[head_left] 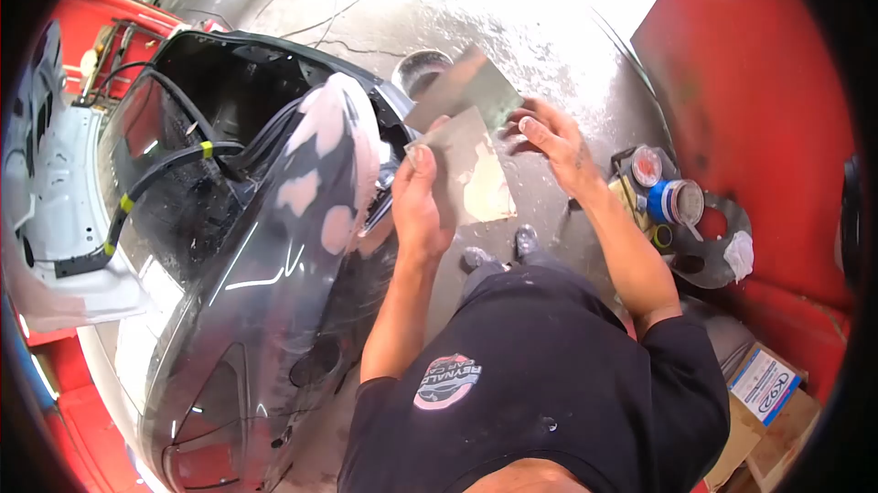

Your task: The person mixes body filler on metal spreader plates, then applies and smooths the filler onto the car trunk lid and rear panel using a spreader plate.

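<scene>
Left hand is holding the front plate by its left edge, thumb on top, grip closed on it; cream paste is sitting on its lower right part. Rear plate is lying just beyond, its near edge overlapping the front plate's far end in view; touching or apart, cannot tell. Right hand is hovering right of both plates, nearer the rear one, curled fingertips meeting its right corner; whether that grip is pinching, cannot tell. Front plate's long axis is running away from the body, leaning left at the far end; rear plate's is slanting up to the right, across it. Both plates are staying above the floor, between the patched car panel and the blue can.
</scene>
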`<action>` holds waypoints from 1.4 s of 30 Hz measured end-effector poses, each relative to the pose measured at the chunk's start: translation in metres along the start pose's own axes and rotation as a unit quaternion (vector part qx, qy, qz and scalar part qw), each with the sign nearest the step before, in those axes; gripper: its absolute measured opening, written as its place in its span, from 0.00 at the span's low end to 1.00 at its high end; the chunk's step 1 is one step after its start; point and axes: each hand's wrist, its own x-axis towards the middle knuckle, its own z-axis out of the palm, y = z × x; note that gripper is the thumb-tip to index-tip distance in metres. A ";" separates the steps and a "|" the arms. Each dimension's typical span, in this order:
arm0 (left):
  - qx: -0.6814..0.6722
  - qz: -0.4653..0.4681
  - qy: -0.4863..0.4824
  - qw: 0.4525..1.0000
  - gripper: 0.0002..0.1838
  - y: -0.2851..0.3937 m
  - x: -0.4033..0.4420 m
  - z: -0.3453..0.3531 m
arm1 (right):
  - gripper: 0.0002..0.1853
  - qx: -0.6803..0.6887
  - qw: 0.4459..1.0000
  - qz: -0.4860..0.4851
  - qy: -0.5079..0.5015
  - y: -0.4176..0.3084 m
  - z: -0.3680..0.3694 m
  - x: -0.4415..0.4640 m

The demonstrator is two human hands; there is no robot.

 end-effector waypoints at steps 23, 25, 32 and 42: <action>0.123 0.260 0.312 0.906 0.24 0.058 0.038 -0.009 | 0.21 -0.402 0.664 -0.531 -0.339 -0.064 0.095 0.106; 0.081 0.299 0.322 0.894 0.25 0.058 0.050 0.004 | 0.21 -0.390 0.660 -0.525 -0.371 -0.063 0.088 0.110; 0.087 0.317 0.406 0.853 0.28 0.041 0.065 0.015 | 0.24 -0.360 0.652 -0.504 -0.437 -0.056 0.050 0.133; 0.030 0.384 0.453 0.805 0.25 0.047 0.056 0.027 | 0.18 -0.126 0.815 -0.305 -0.477 -0.061 0.015 0.178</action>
